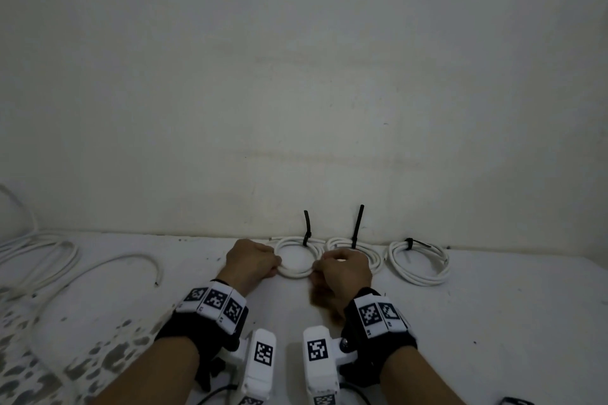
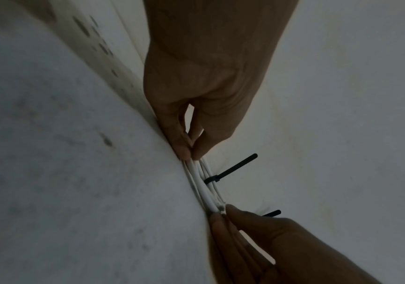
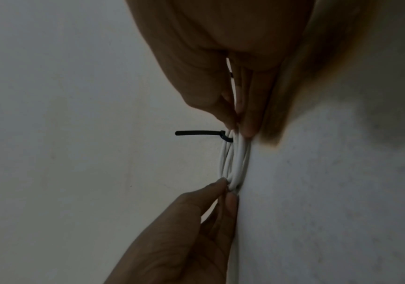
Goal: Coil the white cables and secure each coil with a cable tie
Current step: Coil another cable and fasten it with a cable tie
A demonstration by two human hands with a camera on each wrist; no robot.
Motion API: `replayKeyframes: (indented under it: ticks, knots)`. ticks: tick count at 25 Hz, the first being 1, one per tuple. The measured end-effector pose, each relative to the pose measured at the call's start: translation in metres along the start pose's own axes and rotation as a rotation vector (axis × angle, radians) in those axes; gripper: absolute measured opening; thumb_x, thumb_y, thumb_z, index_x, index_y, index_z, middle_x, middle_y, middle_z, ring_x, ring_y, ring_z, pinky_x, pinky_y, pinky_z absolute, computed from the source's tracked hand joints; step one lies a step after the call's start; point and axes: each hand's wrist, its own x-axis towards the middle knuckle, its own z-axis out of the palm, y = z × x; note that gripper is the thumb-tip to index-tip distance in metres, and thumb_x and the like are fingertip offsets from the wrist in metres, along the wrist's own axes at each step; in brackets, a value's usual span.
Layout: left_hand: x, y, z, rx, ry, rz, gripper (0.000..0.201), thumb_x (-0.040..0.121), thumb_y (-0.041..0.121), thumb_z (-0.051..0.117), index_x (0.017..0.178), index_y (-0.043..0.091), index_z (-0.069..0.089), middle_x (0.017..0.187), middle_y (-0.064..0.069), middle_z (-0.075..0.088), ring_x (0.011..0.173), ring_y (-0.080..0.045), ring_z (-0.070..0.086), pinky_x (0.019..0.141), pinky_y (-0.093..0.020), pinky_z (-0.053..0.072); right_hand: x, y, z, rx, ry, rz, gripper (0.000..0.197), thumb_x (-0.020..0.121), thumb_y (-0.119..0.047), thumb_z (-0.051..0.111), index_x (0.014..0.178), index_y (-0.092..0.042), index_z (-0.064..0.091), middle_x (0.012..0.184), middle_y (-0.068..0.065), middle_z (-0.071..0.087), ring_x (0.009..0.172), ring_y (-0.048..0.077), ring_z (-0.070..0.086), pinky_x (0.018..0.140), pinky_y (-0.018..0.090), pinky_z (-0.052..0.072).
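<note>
I'm pinching the tied coil point(image 1: 297, 256) at centre frame, left hand point(image 1: 253, 258) and right hand point(image 1: 343, 271) clamped on opposite sides; cable is feeling springy, light

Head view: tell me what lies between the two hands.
The leftmost tied coil, gripped by left hand and right hand at opposite sides; inside its ring, bare table. Its black cable tie stands up behind.

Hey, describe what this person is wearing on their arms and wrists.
Both forearms are bare, with no sleeves. The left hand and right hand are ungloved. Each wrist has a black strap carrying white blocks printed with black-and-white square markers, plus a white camera housing with its own marker and thin dark cables underneath.
</note>
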Motion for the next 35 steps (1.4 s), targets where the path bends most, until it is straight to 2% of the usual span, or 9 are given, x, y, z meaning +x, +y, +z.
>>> replayKeyframes:
  ticks: [4,7,11,17,21,23,28,33,35]
  knots:
    - [-0.008,0.000,-0.007,-0.168,-0.018,-0.004,0.012,0.085,0.000,0.066,0.074,0.005,0.067,0.078,-0.017,0.066,0.067,-0.025,0.062,0.063,-0.029,0.054,-0.020,-0.006,-0.005,-0.015,0.019,-0.005,0.013,0.074,-0.003,0.059,0.076,-0.009,0.071,0.061,0.015,0.069,0.052,0.031,0.066,0.057,0.049,0.061]
    - [-0.024,0.002,-0.019,-0.209,-0.032,-0.056,0.008,0.093,0.011,0.063,0.099,0.006,0.065,0.096,-0.012,0.066,0.076,-0.024,0.066,0.057,-0.028,0.057,-0.041,-0.018,-0.010,-0.142,-0.056,-0.024,0.008,0.077,-0.003,0.063,0.078,-0.007,0.070,0.064,0.014,0.068,0.052,0.029,0.066,0.047,0.029,0.053]
    - [-0.058,0.010,-0.050,-0.125,-0.059,-0.080,0.020,0.090,0.024,0.069,0.101,0.008,0.067,0.104,-0.009,0.070,0.090,-0.024,0.069,0.075,-0.036,0.059,-0.080,-0.042,-0.010,-0.377,-0.251,-0.069,0.008,0.086,-0.008,0.062,0.084,-0.006,0.069,0.075,0.015,0.068,0.052,0.022,0.060,0.042,0.020,0.045]
    - [-0.129,0.017,-0.122,-0.034,-0.076,-0.003,0.024,0.088,0.030,0.072,0.107,0.015,0.069,0.106,0.000,0.070,0.092,-0.017,0.070,0.065,-0.026,0.055,-0.159,-0.081,0.019,-0.873,-0.739,-0.273,0.016,0.088,-0.021,0.071,0.098,-0.009,0.072,0.089,0.011,0.072,0.070,0.022,0.069,0.064,0.033,0.061]
    - [-0.179,-0.004,-0.191,-0.025,-0.054,-0.018,0.027,0.084,0.033,0.075,0.106,0.016,0.074,0.105,-0.001,0.072,0.087,-0.018,0.070,0.067,-0.028,0.054,-0.236,-0.091,0.063,-1.172,-1.051,-0.508,0.021,0.090,-0.029,0.071,0.108,-0.017,0.071,0.096,0.007,0.072,0.078,0.020,0.068,0.071,0.032,0.058]
    - [-0.202,-0.019,-0.228,-0.044,-0.017,-0.020,0.027,0.083,0.033,0.076,0.104,0.015,0.075,0.103,-0.002,0.073,0.083,-0.019,0.069,0.068,-0.029,0.053,-0.269,-0.087,0.085,-1.271,-1.151,-0.636,0.031,0.091,-0.034,0.070,0.118,-0.020,0.067,0.113,0.007,0.068,0.097,0.024,0.065,0.084,0.035,0.054]
    - [-0.255,-0.058,-0.315,0.004,0.071,-0.081,0.018,0.088,0.026,0.071,0.104,0.018,0.076,0.102,0.001,0.074,0.084,-0.014,0.068,0.068,-0.024,0.053,-0.315,-0.063,0.127,-1.388,-1.250,-0.840,0.061,0.089,-0.033,0.072,0.143,-0.025,0.047,0.148,0.008,0.044,0.133,0.026,0.043,0.107,0.037,0.037]
    - [-0.284,-0.075,-0.343,0.132,-0.021,-0.078,0.030,0.082,0.010,0.076,0.110,0.021,0.073,0.103,-0.003,0.072,0.094,-0.015,0.067,0.075,-0.027,0.054,-0.318,-0.063,0.155,-1.314,-1.102,-0.933,0.026,0.087,-0.036,0.072,0.104,-0.017,0.068,0.118,0.007,0.061,0.106,0.026,0.057,0.084,0.033,0.047]
    - [-0.281,-0.076,-0.344,0.187,-0.044,-0.060,0.045,0.076,0.003,0.079,0.114,0.025,0.070,0.113,-0.005,0.066,0.098,-0.017,0.066,0.074,-0.025,0.053,-0.317,-0.072,0.162,-1.258,-1.043,-0.985,0.029,0.085,-0.040,0.074,0.098,-0.016,0.062,0.109,0.005,0.056,0.096,0.023,0.053,0.079,0.033,0.046]
